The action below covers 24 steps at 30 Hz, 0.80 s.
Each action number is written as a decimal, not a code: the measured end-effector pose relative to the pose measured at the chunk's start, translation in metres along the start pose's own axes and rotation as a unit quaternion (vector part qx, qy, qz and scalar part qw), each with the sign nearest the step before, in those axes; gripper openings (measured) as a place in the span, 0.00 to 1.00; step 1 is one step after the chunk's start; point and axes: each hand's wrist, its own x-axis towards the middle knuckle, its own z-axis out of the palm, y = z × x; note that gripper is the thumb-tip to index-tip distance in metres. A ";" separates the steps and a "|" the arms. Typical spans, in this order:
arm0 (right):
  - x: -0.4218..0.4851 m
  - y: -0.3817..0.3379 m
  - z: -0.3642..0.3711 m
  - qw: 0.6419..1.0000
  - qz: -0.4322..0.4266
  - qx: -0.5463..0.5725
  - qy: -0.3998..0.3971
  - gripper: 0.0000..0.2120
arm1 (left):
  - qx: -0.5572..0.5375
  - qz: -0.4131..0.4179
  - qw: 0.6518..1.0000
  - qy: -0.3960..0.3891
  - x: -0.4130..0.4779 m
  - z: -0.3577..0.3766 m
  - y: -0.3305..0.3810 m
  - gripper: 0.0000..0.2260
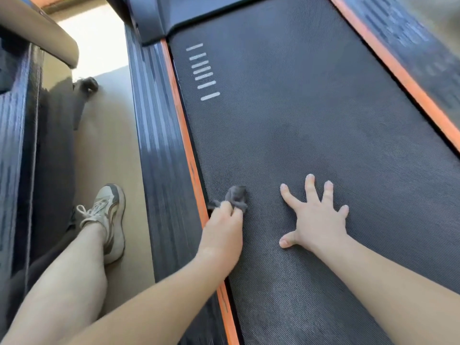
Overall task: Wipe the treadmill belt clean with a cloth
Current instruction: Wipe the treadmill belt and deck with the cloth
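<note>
Grey cloth (235, 196), gripped by the left hand (224, 227), meets the belt (311, 108) at its 9 o'clock edge; right hand (316, 220) lies flat, splayed. Toward 12 o'clock likely remains unwiped.

beige floor (109, 150), sunlit patch (94, 38) beyond, dark ribbed frame (17, 125) at left
</note>
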 end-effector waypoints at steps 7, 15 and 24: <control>0.000 0.001 0.001 1.000 -0.004 -0.002 0.000 0.66 | -0.013 0.057 0.998 0.025 0.058 -0.041 -0.046 0.10; 0.000 0.000 -0.001 1.000 -0.005 -0.001 -0.008 0.66 | 0.008 0.027 0.999 0.027 0.016 0.006 -0.019 0.19; 0.002 0.002 0.002 1.000 -0.004 0.003 0.000 0.66 | -0.087 -0.044 0.991 0.094 0.074 -0.038 -0.037 0.15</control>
